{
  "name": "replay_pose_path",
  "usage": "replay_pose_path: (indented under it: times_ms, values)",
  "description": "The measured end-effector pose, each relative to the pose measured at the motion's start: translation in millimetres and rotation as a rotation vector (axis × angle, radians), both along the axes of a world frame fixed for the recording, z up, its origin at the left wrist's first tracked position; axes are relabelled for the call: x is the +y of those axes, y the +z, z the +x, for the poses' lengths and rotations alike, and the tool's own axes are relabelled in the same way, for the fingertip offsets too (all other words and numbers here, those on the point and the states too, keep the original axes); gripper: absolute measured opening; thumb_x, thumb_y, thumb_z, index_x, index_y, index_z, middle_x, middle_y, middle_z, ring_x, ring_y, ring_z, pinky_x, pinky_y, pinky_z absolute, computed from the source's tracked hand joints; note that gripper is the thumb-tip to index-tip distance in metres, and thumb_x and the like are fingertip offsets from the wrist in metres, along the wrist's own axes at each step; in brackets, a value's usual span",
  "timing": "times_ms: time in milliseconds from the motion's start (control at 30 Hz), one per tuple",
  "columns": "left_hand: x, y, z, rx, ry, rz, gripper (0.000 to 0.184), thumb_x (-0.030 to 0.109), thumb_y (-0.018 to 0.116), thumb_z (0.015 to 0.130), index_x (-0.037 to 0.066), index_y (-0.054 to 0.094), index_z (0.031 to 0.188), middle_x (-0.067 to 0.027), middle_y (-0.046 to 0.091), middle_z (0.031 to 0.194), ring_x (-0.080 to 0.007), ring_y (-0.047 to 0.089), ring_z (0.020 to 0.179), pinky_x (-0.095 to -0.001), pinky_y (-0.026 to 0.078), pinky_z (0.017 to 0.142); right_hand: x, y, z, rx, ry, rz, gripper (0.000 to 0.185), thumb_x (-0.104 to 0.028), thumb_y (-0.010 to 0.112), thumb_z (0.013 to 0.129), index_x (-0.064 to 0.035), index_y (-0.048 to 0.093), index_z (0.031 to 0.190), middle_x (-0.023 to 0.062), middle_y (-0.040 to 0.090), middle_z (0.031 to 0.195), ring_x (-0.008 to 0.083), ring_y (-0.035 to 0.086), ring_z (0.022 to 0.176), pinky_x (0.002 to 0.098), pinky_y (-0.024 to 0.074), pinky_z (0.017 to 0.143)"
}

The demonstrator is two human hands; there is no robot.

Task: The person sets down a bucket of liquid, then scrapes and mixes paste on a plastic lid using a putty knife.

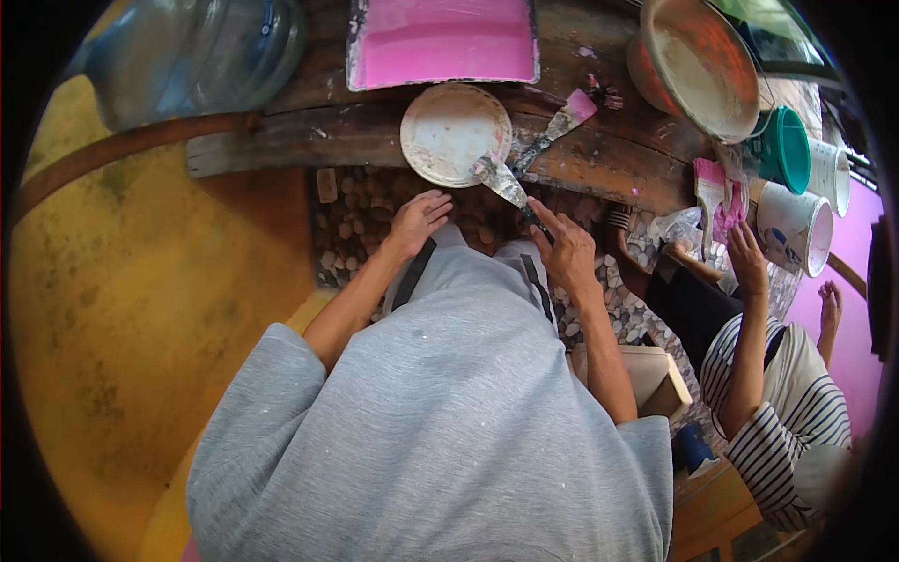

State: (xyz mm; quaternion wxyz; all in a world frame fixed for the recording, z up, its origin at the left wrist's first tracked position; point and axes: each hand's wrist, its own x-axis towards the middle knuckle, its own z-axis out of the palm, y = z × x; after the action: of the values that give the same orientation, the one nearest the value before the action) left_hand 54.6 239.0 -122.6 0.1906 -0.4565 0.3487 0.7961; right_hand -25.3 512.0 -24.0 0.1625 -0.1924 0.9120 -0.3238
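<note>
Below the round white lid (pixel 456 134) on the wooden bench (pixel 356 140), my left hand (pixel 421 223) holds nothing, its fingers extended and slightly apart. My right hand (pixel 567 245) is closed around the black handle of a paint-smeared scraper (pixel 502 181), whose blade tip lies over the lid's lower right edge. Just right of the lid, a second scraper (pixel 552 131) with pink paint on its blade rests on the bench. Behind the lid stands a tray (pixel 448 42) of pink paint.
A large clear bottle (pixel 201 61) lies at the back left. At the right are an orange basin (pixel 698 70), a green bucket (pixel 785 150) and white buckets (pixel 794 228). A co-worker in a striped shirt (pixel 749 375) sits at the right, one hand near a pink-stained brush.
</note>
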Motion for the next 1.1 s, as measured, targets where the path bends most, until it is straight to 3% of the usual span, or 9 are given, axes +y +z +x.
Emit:
replay_pose_path:
  times_ms: [67,333,733,967,1033,1100]
  values:
    - [14.6,3.9,-4.6,0.049,0.006,-0.033,0.027,0.016,0.054,0.092,0.004,0.047,0.114,-0.0133,0.055,0.125,-0.0217,0.054,0.114,-0.0344,0.043,0.094,-12.1,-5.9,-1.9,0.030,0.108,0.112,0.042,-0.020,0.063,0.083,-0.0233,0.057,0.125,0.0094,0.052,0.069,0.0275,0.058,0.064,0.0387,0.0461,0.057]
    - [26.6,-11.7,-4.4,0.274,0.005,-0.256,0.022,0.018,0.055,0.094,0.004,0.045,0.108,-0.0113,0.059,0.110,-0.0183,0.060,0.105,-0.0280,0.047,0.087,-38.6,-12.9,8.4,0.161,0.186,0.175,0.038,-0.017,0.061,0.084,-0.0202,0.059,0.122,0.0078,0.052,0.070,0.0246,0.059,0.059,0.0366,0.0469,0.051]
    - [19.9,-15.7,-7.3,0.317,0.001,-0.399,0.027,0.021,0.055,0.094,0.002,0.042,0.107,-0.0132,0.062,0.104,-0.0185,0.063,0.095,-0.0290,0.048,0.084,-74.2,-26.9,25.0,0.172,0.175,0.179,0.040,-0.012,0.060,0.083,-0.0179,0.058,0.123,0.0089,0.053,0.072,0.0245,0.060,0.059,0.0366,0.0479,0.050]
    - [14.5,-19.3,-9.3,0.293,-0.054,-0.445,0.026,0.018,0.055,0.094,0.002,0.041,0.108,-0.0122,0.063,0.105,-0.0170,0.061,0.098,-0.0281,0.049,0.080,-84.4,-18.9,35.6,0.146,0.152,0.195,0.041,-0.012,0.059,0.083,-0.0155,0.057,0.124,0.0106,0.054,0.072,0.0261,0.060,0.055,0.0370,0.0481,0.048]
    - [16.1,-11.4,-13.4,0.268,-0.049,-0.486,0.023,0.011,0.055,0.092,-0.001,0.042,0.106,-0.0112,0.064,0.096,-0.0131,0.062,0.084,-0.0267,0.049,0.072,-101.9,-27.1,34.6,0.148,0.141,0.198,0.041,-0.012,0.059,0.083,-0.0150,0.057,0.124,0.0108,0.054,0.072,0.0262,0.060,0.054,0.0370,0.0484,0.048]
    - [13.6,-13.9,-13.1,0.268,-0.080,-0.508,0.023,0.011,0.055,0.091,0.000,0.042,0.107,-0.0106,0.064,0.095,-0.0127,0.061,0.083,-0.0263,0.050,0.071,-109.3,-30.7,37.1,0.151,0.131,0.197,0.040,-0.012,0.059,0.083,-0.0145,0.057,0.123,0.0111,0.054,0.072,0.0263,0.060,0.054,0.0369,0.0486,0.048]
